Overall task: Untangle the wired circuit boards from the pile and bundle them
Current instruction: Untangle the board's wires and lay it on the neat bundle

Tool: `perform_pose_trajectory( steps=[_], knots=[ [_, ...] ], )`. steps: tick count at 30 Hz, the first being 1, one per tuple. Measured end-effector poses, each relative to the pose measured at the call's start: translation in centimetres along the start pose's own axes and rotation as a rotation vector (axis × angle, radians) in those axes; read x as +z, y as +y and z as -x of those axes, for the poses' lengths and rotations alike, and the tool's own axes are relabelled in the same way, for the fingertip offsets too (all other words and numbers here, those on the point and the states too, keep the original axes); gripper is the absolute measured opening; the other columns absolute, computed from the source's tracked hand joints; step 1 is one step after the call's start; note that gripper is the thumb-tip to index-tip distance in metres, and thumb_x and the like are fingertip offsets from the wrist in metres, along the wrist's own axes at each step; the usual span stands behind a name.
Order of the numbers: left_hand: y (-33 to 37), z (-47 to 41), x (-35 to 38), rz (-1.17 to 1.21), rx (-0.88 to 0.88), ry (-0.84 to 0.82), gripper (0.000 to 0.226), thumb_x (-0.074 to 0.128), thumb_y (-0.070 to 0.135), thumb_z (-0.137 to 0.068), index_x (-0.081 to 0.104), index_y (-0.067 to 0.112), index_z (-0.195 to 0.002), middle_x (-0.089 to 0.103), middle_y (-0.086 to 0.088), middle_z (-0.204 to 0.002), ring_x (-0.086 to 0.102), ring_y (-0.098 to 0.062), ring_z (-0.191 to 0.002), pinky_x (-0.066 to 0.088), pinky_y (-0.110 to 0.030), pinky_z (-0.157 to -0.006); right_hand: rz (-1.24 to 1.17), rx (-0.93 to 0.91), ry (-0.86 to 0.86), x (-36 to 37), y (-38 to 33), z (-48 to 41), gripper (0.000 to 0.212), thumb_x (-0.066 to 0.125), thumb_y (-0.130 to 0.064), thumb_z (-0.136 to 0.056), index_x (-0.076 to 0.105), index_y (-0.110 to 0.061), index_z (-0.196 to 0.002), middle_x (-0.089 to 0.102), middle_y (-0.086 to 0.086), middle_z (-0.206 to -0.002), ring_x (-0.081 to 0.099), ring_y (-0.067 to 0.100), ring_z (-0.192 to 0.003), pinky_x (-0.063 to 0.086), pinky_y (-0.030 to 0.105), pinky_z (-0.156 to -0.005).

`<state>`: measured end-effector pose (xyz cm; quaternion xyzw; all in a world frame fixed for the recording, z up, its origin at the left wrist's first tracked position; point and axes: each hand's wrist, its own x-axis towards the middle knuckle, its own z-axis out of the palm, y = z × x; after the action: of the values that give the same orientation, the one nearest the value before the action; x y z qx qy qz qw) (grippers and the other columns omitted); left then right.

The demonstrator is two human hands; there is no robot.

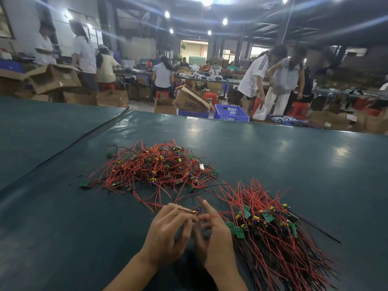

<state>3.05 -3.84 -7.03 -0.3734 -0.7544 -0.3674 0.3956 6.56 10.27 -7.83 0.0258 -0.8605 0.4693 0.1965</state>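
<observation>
**A:** Where's the piece being worked?

**B:** It's one wired circuit board [197,211], held between the two hands over the counter [63,227]. Its small yellow and purple parts sit at the fingertips. The black lead [184,209] runs off to the left and the red lead [209,216] to the right, so its long axis lies roughly side to side.

**A:** And the grip?

**B:** The left hand [168,234] pinches the board end between curled fingertips. The right hand [216,236] has its forefinger straight up, with the red lead crossing its fingers. I cannot tell whether it pinches that lead.

**A:** Where does it go?

**B:** My guess is the sorted bundle [273,232], just beside the right hand. Its leads run near to far, with green boards banded across the middle. The right hand is the nearer one, and the board would need turning to lie along those leads. The tangled pile [151,171] sits ahead, apart from both hands, and there's plenty left in it.
</observation>
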Motion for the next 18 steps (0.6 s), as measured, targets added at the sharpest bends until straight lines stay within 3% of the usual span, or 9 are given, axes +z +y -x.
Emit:
perform_pose_trajectory(
  steps=[4, 7, 9, 11, 13, 18],
  knots=[
    [0.3, 0.2, 0.3, 0.013, 0.047, -0.085, 0.024, 0.049, 0.019, -0.096, 0.069, 0.01, -0.089, 0.068, 0.003, -0.093, 0.059, -0.015, -0.086, 0.05, -0.033, -0.074, 0.055, -0.085, -0.036, 0.0, 0.4, 0.2, 0.051, 0.07, -0.02, -0.086, 0.055, -0.024, -0.134, 0.059, -0.017, -0.115, 0.059, 0.001, -0.105, 0.049, 0.021, -0.093],
    [0.3, 0.3, 0.1, 0.037, 0.02, -0.089, 0.018, 0.051, 0.018, -0.094, 0.068, 0.012, -0.098, 0.068, 0.004, -0.096, 0.06, -0.015, -0.088, 0.051, -0.036, -0.074, -0.054, -0.017, -0.057, 0.0, 0.2, 0.2, 0.038, 0.067, -0.009, -0.088, 0.062, -0.017, -0.124, 0.065, -0.002, -0.115, 0.064, 0.011, -0.104, 0.052, 0.035, -0.094],
    [0.4, 0.4, 0.0, 0.101, -0.053, -0.062, 0.024, 0.052, 0.019, -0.092, 0.057, 0.018, -0.116, 0.067, 0.007, -0.101, 0.062, -0.011, -0.091, 0.052, -0.037, -0.077, -0.146, 0.035, -0.054, -0.2, -0.2, 0.1, 0.035, 0.061, 0.0, -0.089, 0.065, -0.015, -0.12, 0.066, 0.003, -0.109, 0.065, 0.01, -0.096, 0.054, 0.036, -0.09],
    [0.7, 0.4, 0.1, 0.172, -0.125, -0.01, 0.035, 0.052, 0.02, -0.092, 0.043, 0.022, -0.126, 0.068, 0.006, -0.105, 0.065, -0.011, -0.092, 0.053, -0.037, -0.079, -0.159, 0.012, 0.003, -0.4, -0.6, 0.1, 0.039, 0.057, 0.008, -0.088, 0.065, -0.016, -0.118, 0.065, 0.0, -0.106, 0.063, 0.005, -0.095, 0.052, 0.024, -0.088],
    [0.7, 0.4, 0.2, 0.228, -0.182, 0.039, 0.039, 0.051, 0.019, -0.092, 0.036, 0.022, -0.127, 0.067, 0.004, -0.104, 0.066, -0.013, -0.089, 0.053, -0.034, -0.077, -0.122, -0.052, 0.101, -0.7, -0.9, 0.2, 0.037, 0.061, 0.007, -0.088, 0.067, -0.013, -0.118, 0.064, -0.006, -0.101, 0.062, 0.005, -0.091, 0.051, 0.021, -0.084],
    [-0.1, 0.7, -0.1, 0.311, -0.363, 0.008, 0.029, 0.049, 0.034, -0.093, 0.046, 0.026, -0.121, 0.067, 0.009, -0.092, 0.065, -0.013, -0.081, 0.052, -0.031, -0.073, -0.035, -0.238, 0.396, -1.5, -1.4, 0.2, 0.026, 0.073, 0.007, -0.081, 0.074, -0.006, -0.104, 0.067, -0.008, -0.089, 0.065, 0.007, -0.08, 0.054, 0.02, -0.073]
  ],
)
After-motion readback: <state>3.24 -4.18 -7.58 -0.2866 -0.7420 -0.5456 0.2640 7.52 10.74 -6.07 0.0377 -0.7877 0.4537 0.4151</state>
